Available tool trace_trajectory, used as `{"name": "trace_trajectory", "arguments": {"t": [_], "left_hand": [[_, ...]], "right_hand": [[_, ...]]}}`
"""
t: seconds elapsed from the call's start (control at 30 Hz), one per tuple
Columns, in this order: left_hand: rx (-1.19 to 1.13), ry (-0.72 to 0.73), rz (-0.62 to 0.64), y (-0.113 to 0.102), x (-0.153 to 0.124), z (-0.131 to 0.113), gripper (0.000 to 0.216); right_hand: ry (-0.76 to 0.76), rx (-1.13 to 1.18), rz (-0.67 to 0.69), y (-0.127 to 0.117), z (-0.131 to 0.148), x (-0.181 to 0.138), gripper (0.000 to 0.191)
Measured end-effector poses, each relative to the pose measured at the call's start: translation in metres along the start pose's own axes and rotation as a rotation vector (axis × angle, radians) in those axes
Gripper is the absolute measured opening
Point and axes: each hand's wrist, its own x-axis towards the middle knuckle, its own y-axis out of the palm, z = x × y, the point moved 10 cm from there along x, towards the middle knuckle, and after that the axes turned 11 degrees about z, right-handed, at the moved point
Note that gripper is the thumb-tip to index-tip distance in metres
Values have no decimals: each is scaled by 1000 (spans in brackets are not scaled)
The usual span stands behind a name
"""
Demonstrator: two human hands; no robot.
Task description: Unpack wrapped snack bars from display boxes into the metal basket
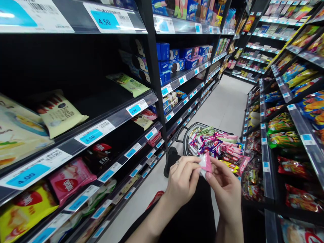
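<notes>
Between my two hands is a small pink and white packet [206, 163], with its print too small to read. My left hand [184, 179] pinches the packet's left edge between thumb and fingers, and a ring shows on one finger. On the other side, my right hand [224, 179] grips the packet with thumb and bent fingers. Just beyond the hands, a dark-rimmed basket [186, 143] stands on the floor, heaped with pink, purple and yellow wrapped sweets [215, 143]. My fingers hide part of the packet and the near side of the basket.
To the left, a shelf unit [149, 44] carries price tags, snack packets [60, 111] and blue cookie boxes [177, 60]. Racks of bagged snacks [282, 130] line the right side. A pale floor aisle [217, 101] runs between them. A dark shoe [170, 162] is beside the basket.
</notes>
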Motion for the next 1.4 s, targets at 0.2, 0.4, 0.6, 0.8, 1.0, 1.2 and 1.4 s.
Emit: {"name": "trace_trajectory", "arguments": {"t": [0.2,0.4,0.6,0.8,1.0,1.2,1.4], "left_hand": [[-57,-83,-1,4,1,6,11],[-74,-132,131,16,6,12,15],[-95,-103,207,26,5,19,14],[116,-55,389,45,-2,3,27],[316,-16,452,59,-6,-12,28],[212,-47,495,60,-7,-10,19],[187,-182,491,57,-10,16,23]], "right_hand": [[-119,-442,-53,4,19,2,22],[-144,-595,-38,4,20,9,20],[140,-412,-117,-25,-20,10,29],[297,-271,-44,-43,-46,6,41],[320,-262,-65,-44,-54,1,47],[236,-376,-139,-46,-49,1,42],[168,-453,-102,-37,-41,5,38]]}}
